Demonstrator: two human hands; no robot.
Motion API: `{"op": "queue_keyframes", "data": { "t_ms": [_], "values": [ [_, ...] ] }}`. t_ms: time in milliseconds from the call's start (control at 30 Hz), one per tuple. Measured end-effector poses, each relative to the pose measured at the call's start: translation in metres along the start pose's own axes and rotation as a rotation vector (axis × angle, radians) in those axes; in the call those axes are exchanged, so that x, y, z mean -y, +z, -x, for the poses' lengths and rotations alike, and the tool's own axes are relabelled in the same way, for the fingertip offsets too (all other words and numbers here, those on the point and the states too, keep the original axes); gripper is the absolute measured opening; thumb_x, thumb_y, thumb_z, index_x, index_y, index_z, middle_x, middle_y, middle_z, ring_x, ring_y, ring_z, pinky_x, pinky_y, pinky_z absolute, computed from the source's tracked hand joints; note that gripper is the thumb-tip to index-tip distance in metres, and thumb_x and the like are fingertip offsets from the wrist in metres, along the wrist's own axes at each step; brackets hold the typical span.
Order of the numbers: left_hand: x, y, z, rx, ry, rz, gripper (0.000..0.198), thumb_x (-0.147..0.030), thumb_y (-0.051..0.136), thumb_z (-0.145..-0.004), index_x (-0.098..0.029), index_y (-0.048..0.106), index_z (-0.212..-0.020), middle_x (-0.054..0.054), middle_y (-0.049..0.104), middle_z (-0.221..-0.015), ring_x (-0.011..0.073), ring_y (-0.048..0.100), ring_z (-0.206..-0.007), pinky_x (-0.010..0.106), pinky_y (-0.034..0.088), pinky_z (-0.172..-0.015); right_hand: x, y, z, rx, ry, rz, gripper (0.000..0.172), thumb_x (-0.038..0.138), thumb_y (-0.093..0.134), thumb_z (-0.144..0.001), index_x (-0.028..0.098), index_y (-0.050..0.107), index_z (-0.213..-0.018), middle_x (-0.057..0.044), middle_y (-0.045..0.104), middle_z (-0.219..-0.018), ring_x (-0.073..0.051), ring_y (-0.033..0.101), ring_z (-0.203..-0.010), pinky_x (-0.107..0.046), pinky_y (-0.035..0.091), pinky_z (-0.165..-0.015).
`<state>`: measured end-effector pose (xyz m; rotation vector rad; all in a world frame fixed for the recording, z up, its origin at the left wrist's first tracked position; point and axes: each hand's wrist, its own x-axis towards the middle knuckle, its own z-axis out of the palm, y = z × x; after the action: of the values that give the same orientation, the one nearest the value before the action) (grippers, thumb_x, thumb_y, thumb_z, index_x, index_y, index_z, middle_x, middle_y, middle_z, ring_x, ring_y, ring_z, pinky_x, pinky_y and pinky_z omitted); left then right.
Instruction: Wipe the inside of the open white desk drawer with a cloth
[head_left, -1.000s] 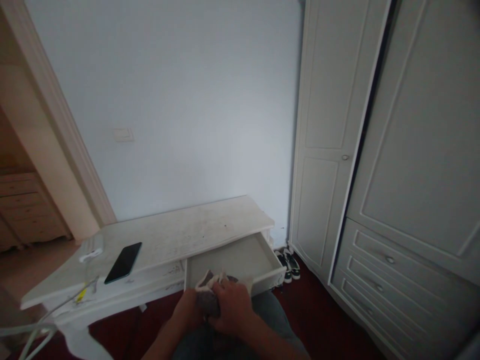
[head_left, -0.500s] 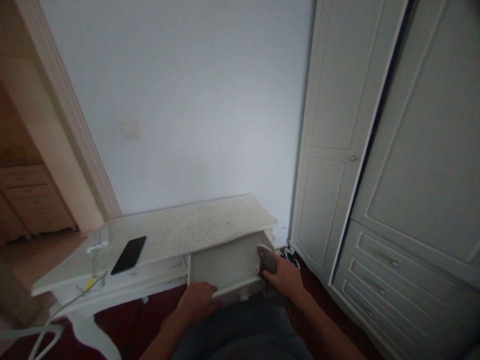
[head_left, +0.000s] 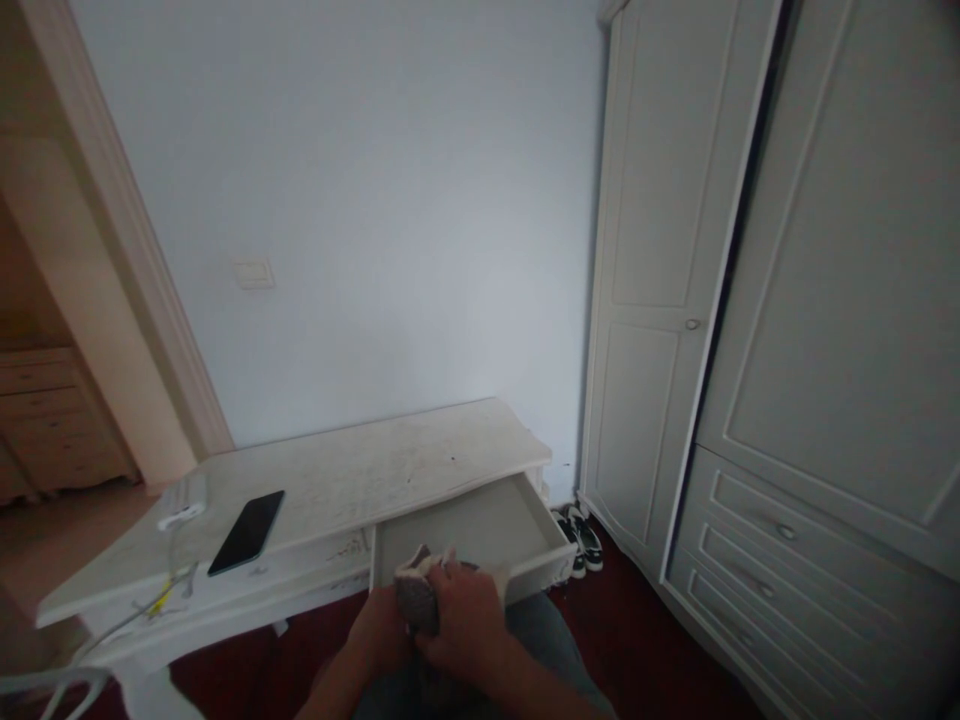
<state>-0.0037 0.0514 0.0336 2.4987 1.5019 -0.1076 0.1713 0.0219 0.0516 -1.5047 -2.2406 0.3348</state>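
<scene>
My right hand point(head_left: 472, 620) is closed around a bunched grey-brown cloth point(head_left: 416, 600) with a paler edge. My left hand point(head_left: 377, 632) presses against the cloth's other side; its fingertips are mostly hidden. Both hands are together in front of the pulled-out drawer point(head_left: 502, 520), low over my lap. The drawer belongs to a worn white table point(head_left: 390, 455), and its grey bottom shows bare where the hands do not cover it.
A black phone point(head_left: 247, 532) and a white power strip point(head_left: 184, 498) with a cable lie on the table's left. Black-and-white sneakers point(head_left: 585, 540) stand on the dark red floor by the table's right end. A white wardrobe point(head_left: 652, 400) rises at right.
My right hand has brought the cloth left, away from the drawer's right side. My left hand has let go of the drawer front and met the cloth.
</scene>
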Motion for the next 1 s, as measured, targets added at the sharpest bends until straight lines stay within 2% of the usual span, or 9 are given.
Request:
{"op": "queue_keyframes", "data": {
  "t_ms": [133, 200, 367, 467, 567, 733, 833, 933, 1000],
  "values": [
    [-0.002, 0.0, 0.001, 0.008, -0.059, -0.049, 0.035, -0.04, 0.052, -0.093, -0.026, 0.078, -0.113, 0.012, 0.078, -0.125, 0.0321, 0.072, -0.119, 0.041, 0.053, -0.104, -0.013, -0.008, 0.003, 0.009, -0.005, -0.056, 0.051, 0.047, 0.076, -0.073, 0.032, 0.068, -0.121, -0.007, 0.077, -0.116, -0.034, 0.071, -0.105, -0.039, 0.051, -0.088],
    [-0.004, 0.0, 0.002, 0.005, -0.091, -0.065, 0.04, -0.047, 0.052, -0.094, -0.023, 0.078, -0.111, 0.014, 0.08, -0.116, 0.0342, 0.074, -0.111, 0.044, 0.055, -0.098, -0.04, -0.024, 0.006, 0.001, 0.064, -0.032, 0.046, 0.046, 0.073, -0.074, 0.028, 0.069, -0.116, -0.006, 0.077, -0.112, -0.033, 0.071, -0.105, -0.038, 0.051, -0.088],
    [-0.003, 0.001, 0.003, -0.005, -0.08, -0.083, 0.046, -0.051, 0.051, -0.094, -0.022, 0.076, -0.119, 0.015, 0.078, -0.121, 0.0348, 0.071, -0.118, 0.047, 0.052, -0.103, -0.117, -0.068, 0.017, -0.088, 0.325, 0.101, 0.048, 0.046, 0.065, -0.083, 0.025, 0.069, -0.125, -0.01, 0.077, -0.115, -0.031, 0.072, -0.106, -0.036, 0.048, -0.087],
    [-0.002, 0.001, 0.003, -0.01, -0.076, -0.087, 0.047, -0.052, 0.051, -0.095, -0.021, 0.076, -0.12, 0.015, 0.078, -0.121, 0.0339, 0.072, -0.117, 0.047, 0.053, -0.103, -0.135, -0.081, 0.018, -0.099, 0.371, 0.162, 0.048, 0.049, 0.063, -0.086, 0.023, 0.069, -0.125, -0.012, 0.077, -0.113, -0.032, 0.073, -0.105, -0.037, 0.048, -0.086],
    [-0.002, 0.001, 0.002, -0.009, -0.075, -0.092, 0.05, -0.055, 0.052, -0.094, -0.022, 0.076, -0.122, 0.015, 0.078, -0.122, 0.0338, 0.071, -0.118, 0.046, 0.053, -0.104, -0.119, -0.079, 0.011, -0.077, 0.304, 0.201, 0.048, 0.049, 0.066, -0.082, 0.02, 0.071, -0.12, -0.015, 0.077, -0.113, -0.034, 0.073, -0.105, -0.039, 0.05, -0.087],
    [-0.002, 0.0, 0.0, 0.014, -0.103, -0.108, 0.05, -0.055, 0.047, -0.097, -0.022, 0.077, -0.119, 0.016, 0.08, -0.117, 0.0356, 0.074, -0.112, 0.046, 0.056, -0.099, -0.046, -0.046, -0.009, -0.006, 0.096, 0.102, 0.043, 0.05, 0.071, -0.078, 0.026, 0.074, -0.113, -0.01, 0.079, -0.106, -0.033, 0.074, -0.101, -0.038, 0.051, -0.084],
    [0.003, 0.003, -0.001, 0.045, -0.072, -0.098, 0.043, -0.043, 0.051, -0.095, -0.025, 0.075, -0.126, 0.013, 0.076, -0.131, 0.0359, 0.068, -0.124, 0.047, 0.05, -0.11, -0.006, -0.021, -0.015, 0.016, -0.042, 0.0, 0.043, 0.049, 0.073, -0.077, 0.034, 0.072, -0.118, -0.005, 0.079, -0.109, -0.031, 0.073, -0.101, -0.036, 0.052, -0.085],
    [0.007, 0.005, -0.002, 0.012, -0.024, -0.071, 0.05, -0.031, 0.058, -0.088, -0.031, 0.067, -0.138, 0.006, 0.063, -0.152, 0.0343, 0.051, -0.146, 0.047, 0.033, -0.126, 0.008, -0.008, -0.016, 0.013, -0.08, -0.047, 0.049, 0.051, 0.073, -0.076, 0.035, 0.069, -0.122, -0.003, 0.078, -0.115, -0.032, 0.073, -0.102, -0.036, 0.052, -0.087],
    [0.006, 0.005, -0.001, 0.016, -0.027, -0.056, 0.044, -0.032, 0.056, -0.089, -0.029, 0.072, -0.13, 0.008, 0.068, -0.146, 0.0358, 0.056, -0.14, 0.048, 0.039, -0.122, 0.002, -0.008, -0.013, 0.017, -0.084, -0.051, 0.048, 0.053, 0.072, -0.076, 0.033, 0.07, -0.12, -0.002, 0.078, -0.114, -0.032, 0.072, -0.103, -0.036, 0.052, -0.085]
  ]
}}
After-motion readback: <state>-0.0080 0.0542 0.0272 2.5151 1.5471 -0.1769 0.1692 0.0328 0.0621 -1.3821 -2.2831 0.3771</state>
